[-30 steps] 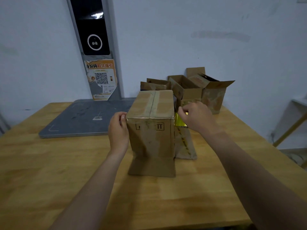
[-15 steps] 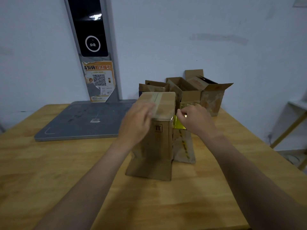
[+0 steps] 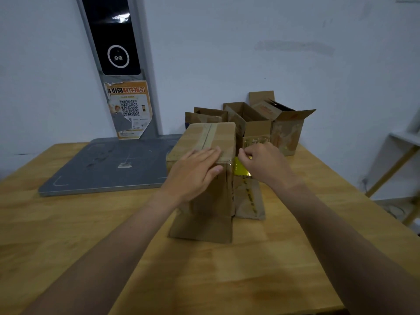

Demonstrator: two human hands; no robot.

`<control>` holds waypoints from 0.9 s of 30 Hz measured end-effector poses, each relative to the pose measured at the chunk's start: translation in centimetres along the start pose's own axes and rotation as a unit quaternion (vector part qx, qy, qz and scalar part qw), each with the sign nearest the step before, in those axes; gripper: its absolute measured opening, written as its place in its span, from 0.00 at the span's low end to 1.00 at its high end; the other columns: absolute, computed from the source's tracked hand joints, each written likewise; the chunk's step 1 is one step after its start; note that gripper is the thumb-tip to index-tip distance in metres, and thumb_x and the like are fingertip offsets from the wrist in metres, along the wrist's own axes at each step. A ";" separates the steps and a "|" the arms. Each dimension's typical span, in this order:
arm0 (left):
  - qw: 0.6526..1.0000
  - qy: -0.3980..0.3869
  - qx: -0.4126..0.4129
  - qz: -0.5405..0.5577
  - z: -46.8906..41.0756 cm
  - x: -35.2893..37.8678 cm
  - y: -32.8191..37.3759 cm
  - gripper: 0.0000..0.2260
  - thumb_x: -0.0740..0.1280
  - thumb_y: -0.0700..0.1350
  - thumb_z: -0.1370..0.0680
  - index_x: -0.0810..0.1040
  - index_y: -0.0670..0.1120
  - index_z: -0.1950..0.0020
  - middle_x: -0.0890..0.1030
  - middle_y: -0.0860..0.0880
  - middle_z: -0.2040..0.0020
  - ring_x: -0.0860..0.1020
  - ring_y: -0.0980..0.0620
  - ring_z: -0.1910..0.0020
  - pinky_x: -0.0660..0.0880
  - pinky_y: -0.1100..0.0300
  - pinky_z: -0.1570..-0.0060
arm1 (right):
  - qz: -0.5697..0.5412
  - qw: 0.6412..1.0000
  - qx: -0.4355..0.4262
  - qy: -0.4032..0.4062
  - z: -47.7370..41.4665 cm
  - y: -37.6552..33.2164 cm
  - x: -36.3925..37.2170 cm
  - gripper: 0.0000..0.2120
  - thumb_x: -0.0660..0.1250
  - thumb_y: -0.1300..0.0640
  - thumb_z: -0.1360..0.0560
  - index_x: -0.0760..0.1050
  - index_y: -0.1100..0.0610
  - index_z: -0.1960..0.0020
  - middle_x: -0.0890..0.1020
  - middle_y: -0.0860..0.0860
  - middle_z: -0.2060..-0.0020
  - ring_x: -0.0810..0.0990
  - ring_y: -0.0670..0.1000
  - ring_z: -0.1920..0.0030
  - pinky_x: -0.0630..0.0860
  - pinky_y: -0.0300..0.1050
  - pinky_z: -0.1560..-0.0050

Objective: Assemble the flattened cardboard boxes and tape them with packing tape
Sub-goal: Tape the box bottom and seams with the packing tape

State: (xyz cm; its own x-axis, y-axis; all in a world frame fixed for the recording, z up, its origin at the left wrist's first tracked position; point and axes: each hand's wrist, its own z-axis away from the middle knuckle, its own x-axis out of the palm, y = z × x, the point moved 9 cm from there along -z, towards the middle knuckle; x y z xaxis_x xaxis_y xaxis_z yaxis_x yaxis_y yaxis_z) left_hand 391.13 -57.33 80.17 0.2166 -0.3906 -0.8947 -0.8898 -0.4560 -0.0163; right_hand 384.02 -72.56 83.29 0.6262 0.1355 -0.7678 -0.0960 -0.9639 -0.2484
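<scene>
A brown cardboard box (image 3: 204,214) stands upright in the middle of the wooden table (image 3: 68,235), its top flaps closed under a strip of tape (image 3: 210,135). My left hand (image 3: 195,172) lies flat over the box's near top edge, fingers together and pressing down. My right hand (image 3: 264,163) is at the box's right top corner, fingers pinched on shiny yellow packing tape (image 3: 241,169) that sticks out there. The bottom flaps splay out on the table in front and to the right.
Several open cardboard boxes (image 3: 254,123) stand behind against the white wall. A grey flat scanner base (image 3: 102,167) with an upright post and QR-code poster (image 3: 128,109) is at the back left. A wooden shelf frame (image 3: 395,169) stands off the table's right edge.
My left hand moved from the box's left side up onto its top edge and now presses there. My right hand stayed pinched on the yellow tape at the right corner.
</scene>
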 end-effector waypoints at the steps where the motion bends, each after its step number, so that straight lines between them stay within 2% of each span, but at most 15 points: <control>1: 1.000 0.009 -0.018 0.013 0.3 -0.4 -1.0 0.34 0.40 0.65 0.17 0.62 0.49 0.18 0.67 0.50 0.20 0.63 0.53 0.21 0.53 0.54 0.22 | -0.004 1.000 0.003 -0.006 0.0 0.0 0.1 0.27 0.60 0.50 0.17 0.67 0.53 0.74 0.69 0.49 0.79 0.67 0.46 0.76 0.65 0.44 0.56; 4: 0.997 0.027 -0.062 0.047 1.0 -0.9 -3.8 0.32 0.43 0.64 0.17 0.64 0.49 0.19 0.68 0.49 0.21 0.65 0.52 0.22 0.54 0.56 0.26 | -0.008 1.000 0.007 -0.013 0.0 0.2 0.3 0.27 0.59 0.50 0.16 0.66 0.54 0.74 0.67 0.48 0.80 0.66 0.47 0.77 0.63 0.41 0.59; 6: 0.993 0.030 -0.094 0.064 1.4 -0.7 -5.9 0.31 0.43 0.63 0.16 0.64 0.49 0.19 0.67 0.50 0.21 0.64 0.52 0.21 0.56 0.54 0.25 | -0.017 1.000 0.002 -0.012 0.0 0.2 0.2 0.27 0.60 0.50 0.16 0.64 0.53 0.74 0.65 0.48 0.80 0.65 0.49 0.79 0.60 0.40 0.66; 7: 0.989 0.028 -0.123 0.082 1.8 -0.3 -7.3 0.31 0.43 0.63 0.15 0.63 0.48 0.19 0.67 0.49 0.20 0.63 0.51 0.21 0.58 0.52 0.24 | -0.017 1.000 -0.001 -0.012 0.0 0.1 0.2 0.27 0.59 0.50 0.16 0.63 0.53 0.74 0.64 0.48 0.80 0.65 0.49 0.79 0.59 0.39 0.66; 10: 0.948 0.006 -0.233 0.216 3.5 1.6 -11.2 0.33 0.46 0.66 0.17 0.57 0.50 0.16 0.67 0.47 0.20 0.65 0.45 0.21 0.64 0.47 0.27 | -0.013 1.000 -0.001 -0.013 -0.1 0.2 0.5 0.26 0.59 0.50 0.16 0.66 0.54 0.73 0.66 0.48 0.80 0.66 0.48 0.79 0.58 0.37 0.67; 11: 0.932 -0.002 -0.249 0.262 4.1 2.3 -11.5 0.33 0.46 0.67 0.18 0.58 0.52 0.16 0.69 0.47 0.22 0.66 0.44 0.22 0.65 0.47 0.28 | -0.006 1.000 0.001 -0.015 -0.1 0.2 0.6 0.26 0.59 0.49 0.16 0.68 0.55 0.73 0.67 0.49 0.79 0.66 0.48 0.79 0.59 0.37 0.68; 14: 0.907 -0.014 -0.264 0.328 5.6 4.3 -11.1 0.32 0.46 0.72 0.20 0.70 0.56 0.25 0.74 0.57 0.30 0.70 0.49 0.26 0.68 0.54 0.35 | 0.024 1.000 -0.007 -0.015 -0.3 -0.3 0.7 0.26 0.58 0.49 0.17 0.69 0.55 0.73 0.67 0.48 0.79 0.66 0.47 0.79 0.59 0.39 0.73; 17: 0.898 -0.028 -0.276 0.341 6.3 5.4 -10.9 0.32 0.47 0.74 0.23 0.70 0.58 0.27 0.73 0.63 0.37 0.72 0.50 0.28 0.65 0.58 0.40 | 0.053 0.999 -0.010 -0.007 -0.5 -0.6 0.5 0.27 0.58 0.49 0.17 0.67 0.54 0.74 0.66 0.48 0.80 0.64 0.47 0.79 0.62 0.42 0.73; 18: 0.900 -0.037 -0.275 0.336 6.3 5.3 -10.9 0.35 0.46 0.76 0.24 0.70 0.57 0.26 0.73 0.62 0.35 0.71 0.49 0.27 0.65 0.57 0.39 | 0.059 0.998 -0.008 -0.005 -0.5 -0.6 0.5 0.26 0.58 0.49 0.17 0.67 0.54 0.74 0.67 0.49 0.80 0.65 0.48 0.79 0.65 0.43 0.73; 20: 0.908 -0.047 -0.277 0.310 6.1 4.7 -11.2 0.43 0.44 0.79 0.26 0.64 0.54 0.20 0.69 0.56 0.24 0.65 0.48 0.22 0.65 0.50 0.29 | 0.064 0.998 -0.003 -0.005 -0.5 -0.5 0.5 0.26 0.58 0.49 0.17 0.67 0.54 0.74 0.68 0.49 0.79 0.67 0.47 0.78 0.66 0.43 0.72; 22: 0.921 -0.019 -0.284 0.267 5.8 3.3 -11.3 0.45 0.44 0.77 0.25 0.50 0.51 0.15 0.54 0.50 0.16 0.52 0.48 0.17 0.54 0.44 0.20 | 0.067 0.998 0.000 -0.007 -0.6 -0.4 0.7 0.26 0.58 0.48 0.17 0.67 0.53 0.74 0.68 0.49 0.79 0.67 0.47 0.77 0.63 0.42 0.72; 23: 0.933 0.013 -0.273 0.233 5.3 2.0 -11.0 0.44 0.44 0.75 0.23 0.46 0.49 0.15 0.50 0.50 0.15 0.47 0.50 0.17 0.49 0.46 0.19 | 0.068 0.998 0.001 -0.007 -0.6 -0.4 0.7 0.26 0.58 0.48 0.17 0.67 0.53 0.74 0.68 0.49 0.78 0.67 0.47 0.76 0.61 0.42 0.72; 25: 0.963 0.079 -0.205 0.158 3.4 -0.8 -9.0 0.38 0.46 0.71 0.19 0.49 0.49 0.15 0.49 0.52 0.16 0.43 0.55 0.18 0.45 0.50 0.21 | 0.070 0.997 -0.002 -0.010 -0.8 -0.5 0.8 0.26 0.58 0.48 0.17 0.66 0.53 0.74 0.68 0.48 0.78 0.67 0.46 0.77 0.59 0.40 0.73; 27: 0.983 0.085 -0.113 0.117 0.6 -2.6 -5.9 0.34 0.48 0.70 0.19 0.64 0.52 0.19 0.56 0.54 0.17 0.47 0.55 0.18 0.45 0.48 0.21 | 0.067 0.997 -0.015 -0.027 -1.0 -0.6 0.9 0.27 0.58 0.48 0.16 0.67 0.53 0.73 0.69 0.48 0.78 0.69 0.46 0.76 0.59 0.41 0.73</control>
State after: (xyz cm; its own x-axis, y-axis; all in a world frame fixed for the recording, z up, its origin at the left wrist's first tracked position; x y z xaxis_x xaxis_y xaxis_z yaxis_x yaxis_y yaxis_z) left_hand 395.58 -53.13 82.27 0.0971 -0.6257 -0.7740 -0.8159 -0.4954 0.2981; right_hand 385.41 -72.09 83.33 0.5665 0.0156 -0.8239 -0.1525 -0.9806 -0.1234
